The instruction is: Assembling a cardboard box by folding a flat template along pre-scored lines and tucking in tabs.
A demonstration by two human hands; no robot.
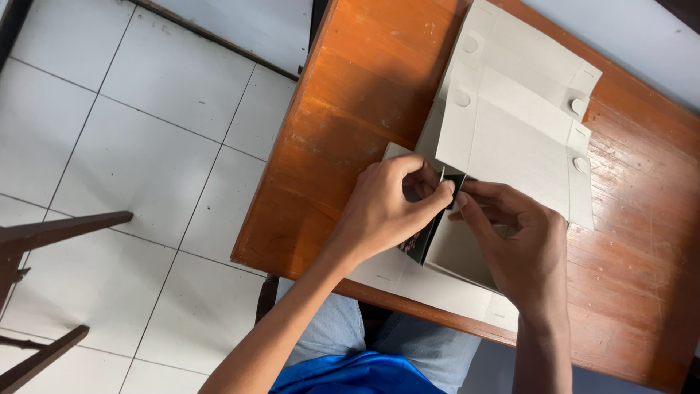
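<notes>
Both grips pinch the half-folded grey carton (448, 252) at frame centre: left hand (386, 211), right hand (521, 248); its flap stands upright between fingertips.

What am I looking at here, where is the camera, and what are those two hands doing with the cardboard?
No machine here: a person works with bare hands. The single picture comes from a camera worn on their head, looking down. On the orange-brown wooden table lies a pile of flat grey cardboard box blanks with flaps and round tabs. The left hand and right hand both pinch a partly folded grey cardboard box with a dark printed face, fingertips meeting at its upper edge. Below are the person's lap in light jeans and a blue garment; white floor tiles lie to the left.
</notes>
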